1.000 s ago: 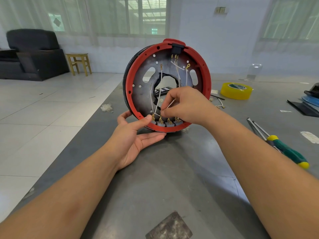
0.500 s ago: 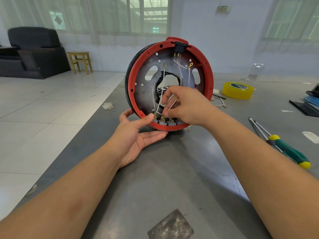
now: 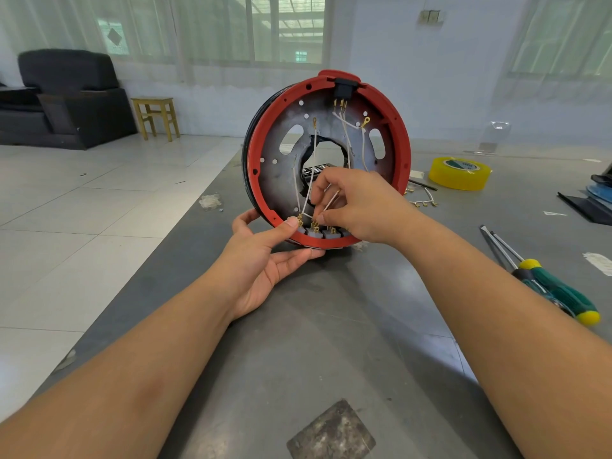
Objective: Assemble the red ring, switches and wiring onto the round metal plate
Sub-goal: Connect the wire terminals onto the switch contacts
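On the grey table [image 3: 331, 326], standing on its edge and facing us, we see one round metal plate [image 3: 284, 180] framed by one red ring [image 3: 402, 150]. Our left hand [image 3: 261, 260] props the ring from below, thumb curled over the lower rim and fingers wrapped beneath it. Our right hand [image 3: 361, 207] reaches inside the ring with fingers bent, pinching one white wire [image 3: 331, 202] just above a row of grey switches [image 3: 314, 231]; we count three, and more may sit behind the right hand. About five white wires run across the plate, two ending in loose brass ring terminals [image 3: 366, 121], and three brass pins hang from one black socket [image 3: 342, 89] at the top. To the right lie one yellow tape roll [image 3: 460, 172], two screwdrivers [image 3: 546, 286] with green and yellow handles lying together, and a few spare wires [image 3: 425, 200]. The table's left edge runs diagonally near the left forearm, with white floor tiles beyond; bare tabletop spreads between the two arms. Dark and blue items [image 3: 596, 197] at the right border are cut off and hard to identify. One black armchair [image 3: 66, 97] and one wooden stool [image 3: 157, 115] stand far behind.
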Available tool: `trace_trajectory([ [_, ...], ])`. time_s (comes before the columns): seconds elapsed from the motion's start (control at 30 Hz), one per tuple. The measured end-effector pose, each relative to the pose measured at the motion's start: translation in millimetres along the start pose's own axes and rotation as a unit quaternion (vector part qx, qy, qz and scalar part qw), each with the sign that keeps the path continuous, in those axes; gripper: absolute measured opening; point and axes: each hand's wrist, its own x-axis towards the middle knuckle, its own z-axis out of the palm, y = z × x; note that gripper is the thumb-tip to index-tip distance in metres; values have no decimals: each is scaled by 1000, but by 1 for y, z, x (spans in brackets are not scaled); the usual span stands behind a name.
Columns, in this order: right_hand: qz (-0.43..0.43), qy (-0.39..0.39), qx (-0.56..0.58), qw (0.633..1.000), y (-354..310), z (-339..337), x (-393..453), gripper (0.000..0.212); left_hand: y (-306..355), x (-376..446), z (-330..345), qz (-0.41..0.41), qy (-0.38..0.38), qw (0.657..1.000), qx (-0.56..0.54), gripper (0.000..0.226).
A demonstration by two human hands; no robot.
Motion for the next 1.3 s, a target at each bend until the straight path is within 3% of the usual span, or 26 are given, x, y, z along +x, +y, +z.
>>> trace_trajectory([
  [0.47,28,22,-35,999,1,2,1,32,-2,0,-1,6,-11,1000,12,66],
  [1.13,-10,6,-83,996,-1,9,1,26,-2,1,-4,13,-3,1000,13,63],
  [1.3,-11,-7,-69,998,0,6,1,38,-2,1,-2,18,4,1000,11,66],
])
